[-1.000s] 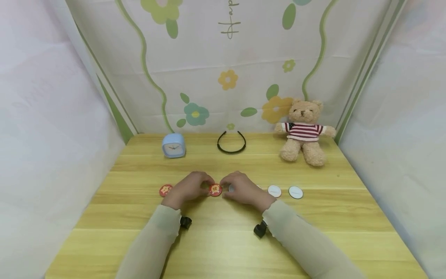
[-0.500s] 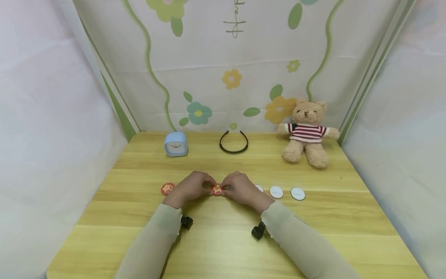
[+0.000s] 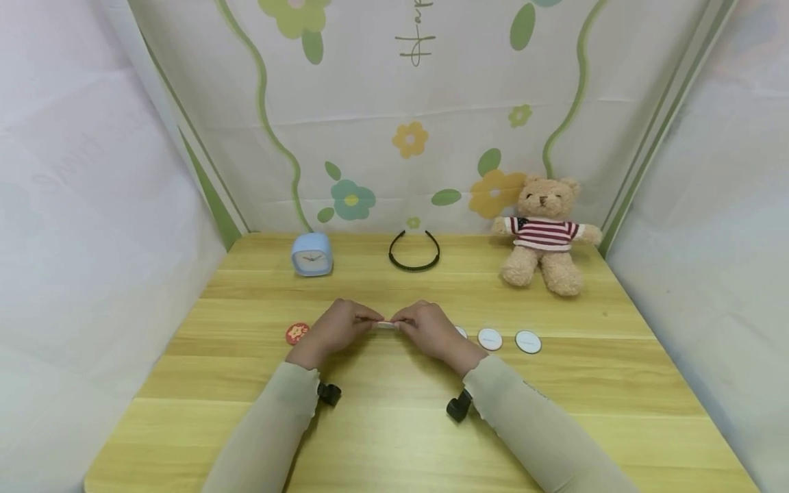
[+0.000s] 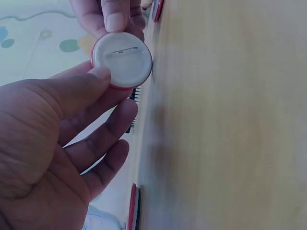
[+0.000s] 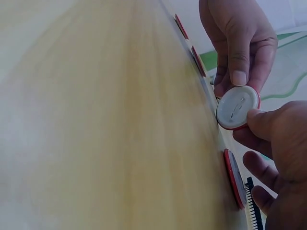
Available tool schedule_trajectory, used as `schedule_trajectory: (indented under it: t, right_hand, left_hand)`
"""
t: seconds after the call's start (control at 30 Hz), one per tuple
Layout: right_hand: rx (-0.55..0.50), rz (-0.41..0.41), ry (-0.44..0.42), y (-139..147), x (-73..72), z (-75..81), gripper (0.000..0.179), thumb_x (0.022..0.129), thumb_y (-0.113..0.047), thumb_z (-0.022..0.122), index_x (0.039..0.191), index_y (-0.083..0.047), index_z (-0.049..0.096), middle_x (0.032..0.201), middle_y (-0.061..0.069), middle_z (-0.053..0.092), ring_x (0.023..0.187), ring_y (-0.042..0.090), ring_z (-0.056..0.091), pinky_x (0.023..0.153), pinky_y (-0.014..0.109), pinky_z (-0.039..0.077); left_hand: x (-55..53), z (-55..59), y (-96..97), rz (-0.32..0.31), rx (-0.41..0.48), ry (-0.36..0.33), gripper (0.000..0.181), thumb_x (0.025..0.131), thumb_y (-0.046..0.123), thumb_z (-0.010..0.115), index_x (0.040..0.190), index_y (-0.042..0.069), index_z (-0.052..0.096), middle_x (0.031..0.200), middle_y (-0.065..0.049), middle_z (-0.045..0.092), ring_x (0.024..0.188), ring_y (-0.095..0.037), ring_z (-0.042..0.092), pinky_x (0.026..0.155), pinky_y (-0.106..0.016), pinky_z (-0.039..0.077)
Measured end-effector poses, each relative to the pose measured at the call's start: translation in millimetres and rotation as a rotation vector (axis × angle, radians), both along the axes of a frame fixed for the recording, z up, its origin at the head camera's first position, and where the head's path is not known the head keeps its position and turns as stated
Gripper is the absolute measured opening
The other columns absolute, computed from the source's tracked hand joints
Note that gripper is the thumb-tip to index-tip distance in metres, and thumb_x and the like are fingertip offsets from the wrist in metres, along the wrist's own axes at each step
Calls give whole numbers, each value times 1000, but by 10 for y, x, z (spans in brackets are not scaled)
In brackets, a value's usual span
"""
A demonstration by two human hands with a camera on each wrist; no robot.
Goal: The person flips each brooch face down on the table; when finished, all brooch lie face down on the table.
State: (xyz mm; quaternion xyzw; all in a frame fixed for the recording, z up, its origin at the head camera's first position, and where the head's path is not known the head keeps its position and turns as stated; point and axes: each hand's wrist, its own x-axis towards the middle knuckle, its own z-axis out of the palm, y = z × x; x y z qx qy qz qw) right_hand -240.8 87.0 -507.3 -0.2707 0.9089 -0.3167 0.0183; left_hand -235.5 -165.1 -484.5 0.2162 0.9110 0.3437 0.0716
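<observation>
Both hands pinch one pin badge (image 3: 386, 325) between thumb and fingers, at opposite sides of its rim. In the head view only a thin pale strip of it shows; both wrist views show its white back (image 4: 123, 64) with a safety pin, and a red edge. My left hand (image 3: 339, 327) holds from the left, my right hand (image 3: 427, 330) from the right. A red badge with a yellow star (image 3: 297, 333) lies left of my left hand. Beyond my right hand lie white-backed badges (image 3: 490, 339), one partly hidden by that hand.
Along the back of the wooden table (image 3: 394, 424) stand a blue alarm clock (image 3: 311, 255), a black headband (image 3: 414, 266) and a teddy bear (image 3: 542, 233) in a striped top. Flowered cloth (image 3: 370, 123) hangs behind, with pale cloth at both sides.
The badge was face up with its red and yellow front showing between my hands. It is now tipped up between my fingers, its front out of sight. The other badges stay put.
</observation>
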Motion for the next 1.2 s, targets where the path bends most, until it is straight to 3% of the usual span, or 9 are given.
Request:
schedule_trajectory:
  t: [0.2,0.43,0.6,0.87,1.2]
  right_hand:
    - [-38,-21,3,-24,-16,-20,15,106,-20,73,118,-21,82,112,-1,81,108,20,71,95,44,60]
    - [-92,-19,-30,-26,-9,-10,14,102,-15,78,114,-23,78,105,-4,79,104,17,70,93,43,60]
    - [-81,-1,-50,-10,2,-6,15,101,-17,80,115,-23,83,103,-6,79,101,14,66,89,40,58]
    - [-66,42,-76,22,-10,-9,22,97,-17,84,118,-24,83,105,-10,79,105,13,65,92,41,56]
    - [-58,65,-83,28,-45,-38,23,98,-19,84,120,-23,84,107,-12,80,107,13,64,97,42,55]
  left_hand:
    - [4,7,20,38,28,13,21,106,15,73,117,28,85,116,6,83,108,-12,75,97,-44,63]
    - [-3,12,32,26,24,-11,18,105,11,74,112,27,78,103,5,81,98,-13,75,92,-43,62]
    - [-7,-16,29,-18,21,-35,19,102,9,77,116,22,79,104,5,80,98,-9,73,97,-43,61]
    - [7,-49,25,-10,25,-81,23,100,13,81,117,28,81,112,10,81,111,-12,74,105,-46,59]
    - [1,-53,26,-14,-16,-51,23,99,13,82,118,26,83,122,8,81,123,-19,72,110,-49,57]
